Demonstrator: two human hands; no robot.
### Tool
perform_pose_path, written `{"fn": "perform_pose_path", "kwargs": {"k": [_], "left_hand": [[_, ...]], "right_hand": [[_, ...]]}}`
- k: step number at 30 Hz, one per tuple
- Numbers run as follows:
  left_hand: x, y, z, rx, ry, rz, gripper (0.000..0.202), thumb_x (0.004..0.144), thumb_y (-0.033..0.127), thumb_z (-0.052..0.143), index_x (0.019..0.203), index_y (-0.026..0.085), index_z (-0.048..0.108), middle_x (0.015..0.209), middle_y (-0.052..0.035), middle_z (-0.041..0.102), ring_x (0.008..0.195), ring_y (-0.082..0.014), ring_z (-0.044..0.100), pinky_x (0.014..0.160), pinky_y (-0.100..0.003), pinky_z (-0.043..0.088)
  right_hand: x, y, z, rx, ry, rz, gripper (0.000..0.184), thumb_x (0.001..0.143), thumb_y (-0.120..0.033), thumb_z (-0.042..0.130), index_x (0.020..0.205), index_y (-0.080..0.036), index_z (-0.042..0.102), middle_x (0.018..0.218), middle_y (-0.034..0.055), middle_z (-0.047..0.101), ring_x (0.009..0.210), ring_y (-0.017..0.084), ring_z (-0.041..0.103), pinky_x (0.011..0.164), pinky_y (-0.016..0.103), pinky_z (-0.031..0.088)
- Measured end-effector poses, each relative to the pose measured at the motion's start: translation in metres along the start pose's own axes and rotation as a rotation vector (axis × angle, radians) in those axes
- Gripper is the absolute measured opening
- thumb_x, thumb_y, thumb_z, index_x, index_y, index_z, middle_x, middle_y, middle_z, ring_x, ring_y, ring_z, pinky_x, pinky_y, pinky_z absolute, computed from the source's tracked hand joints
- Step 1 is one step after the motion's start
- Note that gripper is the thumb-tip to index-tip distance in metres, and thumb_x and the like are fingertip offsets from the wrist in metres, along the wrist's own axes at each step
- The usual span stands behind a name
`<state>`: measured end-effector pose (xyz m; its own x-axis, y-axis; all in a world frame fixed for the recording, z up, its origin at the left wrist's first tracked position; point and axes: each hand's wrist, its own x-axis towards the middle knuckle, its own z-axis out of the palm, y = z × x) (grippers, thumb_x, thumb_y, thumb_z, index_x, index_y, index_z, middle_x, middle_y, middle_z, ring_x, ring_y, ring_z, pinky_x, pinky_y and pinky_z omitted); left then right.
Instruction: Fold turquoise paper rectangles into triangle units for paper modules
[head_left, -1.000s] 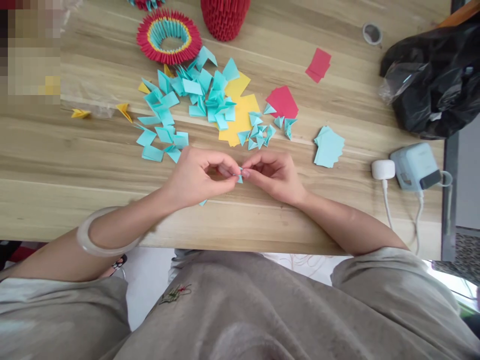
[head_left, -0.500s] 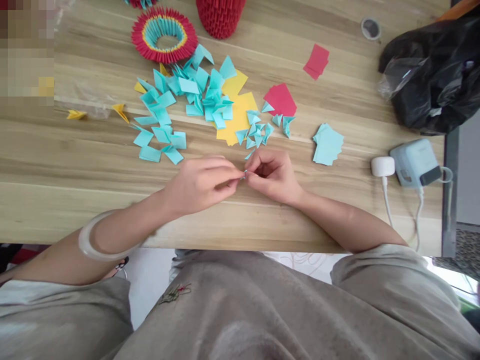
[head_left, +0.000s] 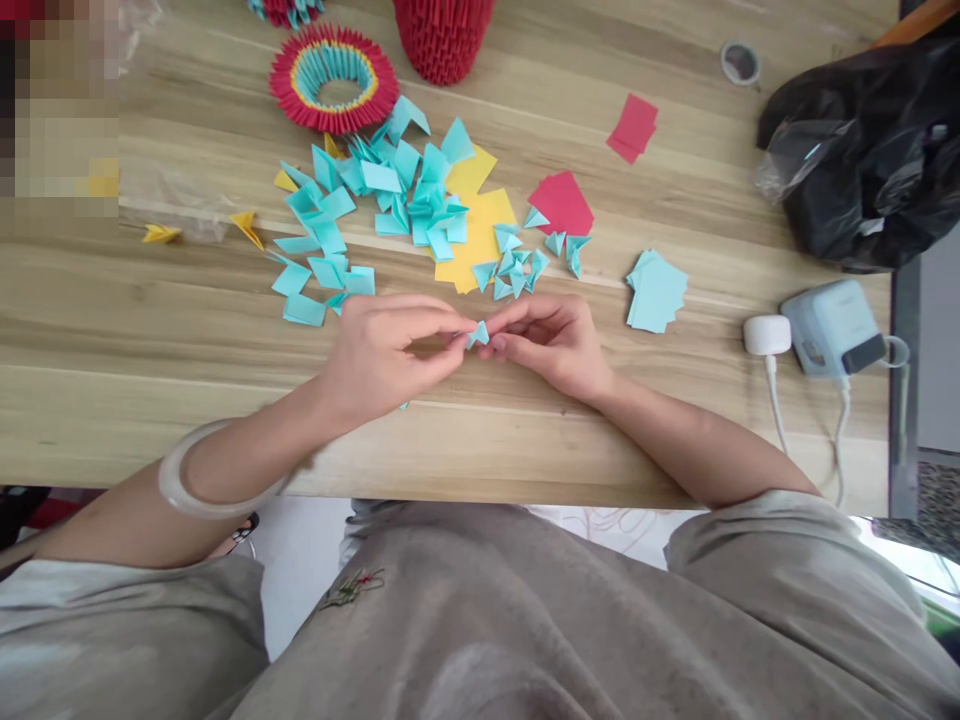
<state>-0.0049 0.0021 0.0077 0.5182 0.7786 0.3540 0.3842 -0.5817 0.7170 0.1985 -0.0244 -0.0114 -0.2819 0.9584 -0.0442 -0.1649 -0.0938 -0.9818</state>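
Blue paper piece [head_left: 478, 334] now lifted; left hand [head_left: 382, 350], right hand [head_left: 551, 343] grip it between fingertips.

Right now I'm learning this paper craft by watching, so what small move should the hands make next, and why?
Probably press the last crease flat. The left hand and right hand pinch one small teal paper piece between their fingertips above the table. It already looks like the folded triangles heaped just beyond.

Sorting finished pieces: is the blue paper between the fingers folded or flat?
Folded: the blue paper, pinched by left hand and right hand, shows a small pointed shape.
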Motion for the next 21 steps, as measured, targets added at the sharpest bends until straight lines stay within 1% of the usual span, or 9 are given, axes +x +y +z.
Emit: {"fn": "perform_pose_path", "kwargs": {"k": [4,9,11,14,18,21], "left_hand": [[0.0010,0.0007,-0.0008,-0.089,-0.009,-0.030,0.011,0.080,0.025,0.068,0.082,0.031,0.077,0.084,0.0023,0.078,0.070,-0.0146,0.071,0.064,-0.025,0.054],[0.0022,0.0015,-0.0006,-0.190,-0.036,-0.022,0.012,0.079,0.022,0.069,0.080,0.030,0.078,0.082,0.0020,0.078,0.068,-0.0133,0.071,0.063,-0.023,0.054],[0.0023,0.0017,-0.0006,-0.207,-0.046,-0.021,0.012,0.079,0.023,0.069,0.081,0.030,0.078,0.082,0.0019,0.078,0.067,-0.0129,0.070,0.061,-0.023,0.053],[0.0026,0.0019,-0.0008,-0.210,-0.066,-0.056,0.011,0.078,0.024,0.070,0.081,0.031,0.078,0.081,0.0022,0.078,0.064,-0.0130,0.068,0.059,-0.024,0.052],[0.0032,0.0019,-0.0011,-0.219,-0.106,-0.082,0.013,0.076,0.023,0.070,0.079,0.033,0.078,0.083,0.0032,0.078,0.066,-0.0133,0.069,0.062,-0.025,0.053],[0.0032,0.0010,-0.0009,-0.235,-0.123,-0.077,0.013,0.077,0.022,0.070,0.080,0.032,0.078,0.084,0.0024,0.078,0.066,-0.0129,0.069,0.063,-0.024,0.053]], "right_hand": [[0.0008,0.0015,-0.0010,0.025,-0.013,0.008,0.021,0.071,-0.031,0.085,0.077,-0.015,0.073,0.072,0.0023,0.075,0.069,0.012,0.071,0.069,0.024,0.061],[0.0013,0.0030,0.0003,0.058,-0.034,-0.017,0.024,0.070,-0.031,0.086,0.077,-0.014,0.072,0.075,0.0025,0.076,0.071,0.012,0.072,0.070,0.023,0.061],[0.0009,0.0025,0.0009,0.057,-0.044,-0.008,0.023,0.071,-0.031,0.086,0.078,-0.014,0.071,0.075,0.0025,0.076,0.070,0.011,0.072,0.069,0.023,0.060],[0.0000,0.0014,0.0018,0.028,-0.034,0.017,0.024,0.071,-0.032,0.085,0.077,-0.014,0.071,0.073,0.0022,0.075,0.068,0.011,0.070,0.064,0.021,0.057],[-0.0007,0.0006,0.0019,-0.033,-0.033,0.027,0.029,0.071,-0.038,0.085,0.075,-0.014,0.068,0.069,0.0012,0.072,0.063,0.009,0.065,0.058,0.020,0.052],[-0.0008,0.0002,0.0011,-0.072,-0.049,0.033,0.032,0.072,-0.041,0.084,0.075,-0.014,0.067,0.067,0.0003,0.069,0.060,0.008,0.062,0.056,0.020,0.050]]}}
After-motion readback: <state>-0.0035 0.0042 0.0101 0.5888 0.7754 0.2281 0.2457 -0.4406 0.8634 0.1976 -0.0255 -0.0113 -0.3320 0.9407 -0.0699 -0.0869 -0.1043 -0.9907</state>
